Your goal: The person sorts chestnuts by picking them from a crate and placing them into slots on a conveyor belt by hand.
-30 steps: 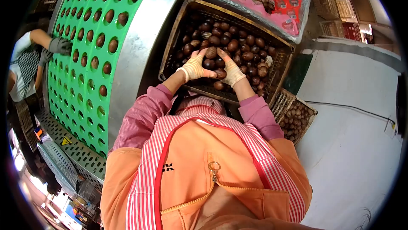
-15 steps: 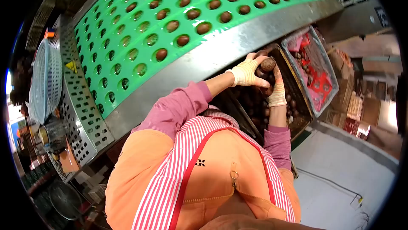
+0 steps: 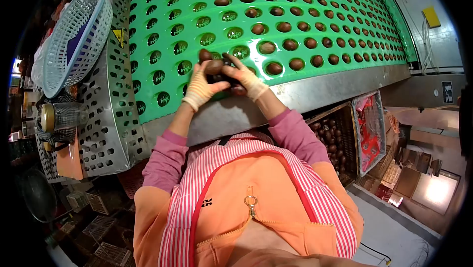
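Both hands wear pale, striped gloves with bare fingertips. My left hand point(image 3: 201, 85) and my right hand point(image 3: 247, 80) cup a cluster of several dark brown eggs point(image 3: 214, 67) between them. They are over the near edge of a green tray surface point(image 3: 207, 39) with rows of round holes. Many holes to the right hold brown eggs point(image 3: 296, 64), one in each. The holes around and left of my hands show no eggs. The undersides of the held eggs are hidden by the fingers.
A metal rim point(image 3: 335, 85) borders the green surface. Right of my body stand a crate of dark eggs point(image 3: 351, 143) and a plastic-lined bin point(image 3: 382, 139). At the left are a perforated metal panel point(image 3: 106, 119), a light blue basket point(image 3: 101, 33) and a jar point(image 3: 48, 117).
My hands have lifted several eggs out of the crate and carried them left, over the green surface. The view has turned, and the other person's gloved hands are out of sight.
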Action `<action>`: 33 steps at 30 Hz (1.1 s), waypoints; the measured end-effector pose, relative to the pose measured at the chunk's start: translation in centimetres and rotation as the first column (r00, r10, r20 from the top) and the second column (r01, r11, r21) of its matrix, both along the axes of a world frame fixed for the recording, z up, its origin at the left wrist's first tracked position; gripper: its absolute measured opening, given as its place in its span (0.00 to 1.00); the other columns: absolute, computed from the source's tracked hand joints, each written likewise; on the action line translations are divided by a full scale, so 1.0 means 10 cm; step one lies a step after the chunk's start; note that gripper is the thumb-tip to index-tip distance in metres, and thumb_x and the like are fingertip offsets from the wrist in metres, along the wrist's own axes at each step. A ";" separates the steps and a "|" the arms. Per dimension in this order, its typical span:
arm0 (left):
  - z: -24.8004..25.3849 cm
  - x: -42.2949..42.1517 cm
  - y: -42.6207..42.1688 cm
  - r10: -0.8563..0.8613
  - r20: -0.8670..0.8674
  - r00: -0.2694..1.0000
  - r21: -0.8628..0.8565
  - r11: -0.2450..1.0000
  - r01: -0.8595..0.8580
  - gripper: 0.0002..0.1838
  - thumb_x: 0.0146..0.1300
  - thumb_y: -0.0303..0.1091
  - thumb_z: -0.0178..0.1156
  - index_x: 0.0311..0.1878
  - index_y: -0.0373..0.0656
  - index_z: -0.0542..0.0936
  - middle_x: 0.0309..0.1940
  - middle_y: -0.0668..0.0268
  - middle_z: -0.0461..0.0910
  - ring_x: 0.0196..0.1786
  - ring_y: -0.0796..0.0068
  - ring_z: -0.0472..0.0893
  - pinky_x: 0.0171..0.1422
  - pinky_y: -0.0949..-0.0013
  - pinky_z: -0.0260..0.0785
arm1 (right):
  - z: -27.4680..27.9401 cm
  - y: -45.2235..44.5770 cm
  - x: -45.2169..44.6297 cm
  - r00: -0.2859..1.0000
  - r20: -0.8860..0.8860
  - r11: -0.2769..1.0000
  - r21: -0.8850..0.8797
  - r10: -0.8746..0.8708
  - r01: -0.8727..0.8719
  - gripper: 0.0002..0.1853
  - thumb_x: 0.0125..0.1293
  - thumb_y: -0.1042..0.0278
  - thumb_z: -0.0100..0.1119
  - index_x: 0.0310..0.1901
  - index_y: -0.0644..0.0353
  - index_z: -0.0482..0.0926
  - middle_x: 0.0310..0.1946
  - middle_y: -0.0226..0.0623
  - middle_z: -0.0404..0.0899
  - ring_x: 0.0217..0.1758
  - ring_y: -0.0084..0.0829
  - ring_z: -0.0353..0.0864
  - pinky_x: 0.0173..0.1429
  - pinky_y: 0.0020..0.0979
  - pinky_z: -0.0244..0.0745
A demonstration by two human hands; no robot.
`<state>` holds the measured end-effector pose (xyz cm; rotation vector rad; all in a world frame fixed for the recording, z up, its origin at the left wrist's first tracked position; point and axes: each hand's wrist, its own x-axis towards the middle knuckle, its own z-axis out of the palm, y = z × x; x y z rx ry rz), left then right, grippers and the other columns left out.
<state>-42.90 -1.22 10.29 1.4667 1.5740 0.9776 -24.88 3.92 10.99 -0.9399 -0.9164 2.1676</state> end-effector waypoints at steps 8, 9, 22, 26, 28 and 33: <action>-0.05 -0.58 0.07 -0.195 -0.431 0.881 -0.168 0.977 0.133 0.35 0.42 0.40 0.77 0.57 0.47 0.76 0.68 0.49 0.60 0.65 0.46 0.71 0.67 0.54 0.70 | -0.19 0.52 -0.22 0.870 0.425 0.867 0.498 -0.249 0.006 0.28 0.47 0.67 0.77 0.52 0.61 0.82 0.39 0.35 0.81 0.43 0.30 0.80 0.49 0.32 0.79; -0.01 -0.58 0.11 -0.255 -0.444 0.859 -0.198 0.963 0.183 0.34 0.42 0.39 0.77 0.56 0.49 0.77 0.69 0.50 0.59 0.63 0.47 0.72 0.66 0.54 0.71 | -0.16 0.61 -0.16 0.754 0.565 0.759 0.636 -0.335 -0.139 0.27 0.45 0.65 0.76 0.50 0.60 0.82 0.40 0.37 0.82 0.45 0.34 0.81 0.51 0.33 0.79; -0.08 -0.59 1.04 -0.032 0.626 0.779 -0.240 0.943 0.232 0.25 0.51 0.36 0.75 0.51 0.39 0.79 0.51 0.62 0.74 0.51 0.68 0.77 0.51 0.66 0.77 | -0.12 1.53 -0.28 0.491 0.645 0.391 0.756 -0.586 -0.525 0.22 0.58 0.56 0.70 0.51 0.59 0.81 0.51 0.43 0.79 0.48 0.41 0.81 0.56 0.39 0.77; -0.03 -0.69 1.52 -0.121 -0.115 0.986 -0.139 0.985 0.105 0.31 0.49 0.47 0.74 0.54 0.41 0.79 0.56 0.55 0.75 0.55 0.56 0.79 0.61 0.60 0.72 | -0.39 1.76 -0.17 0.532 0.528 0.308 0.839 -0.662 -0.449 0.20 0.67 0.54 0.63 0.55 0.58 0.79 0.51 0.46 0.81 0.53 0.47 0.79 0.58 0.42 0.74; 0.19 -0.67 1.77 -0.010 -0.455 0.890 -0.145 0.987 -0.063 0.32 0.53 0.56 0.68 0.55 0.43 0.79 0.60 0.53 0.73 0.57 0.50 0.79 0.61 0.55 0.73 | -0.35 1.78 -0.14 0.569 0.572 0.462 0.818 -0.591 -0.342 0.15 0.70 0.62 0.60 0.54 0.58 0.80 0.45 0.43 0.82 0.45 0.39 0.82 0.51 0.36 0.77; 0.20 -0.68 2.16 -0.136 -0.651 0.747 -0.261 0.964 -0.052 0.29 0.63 0.54 0.61 0.62 0.48 0.73 0.62 0.52 0.69 0.54 0.47 0.79 0.58 0.52 0.73 | 0.04 1.46 0.27 0.495 0.506 0.476 0.857 -0.706 -0.198 0.14 0.66 0.63 0.61 0.50 0.59 0.81 0.45 0.47 0.82 0.48 0.47 0.80 0.53 0.41 0.76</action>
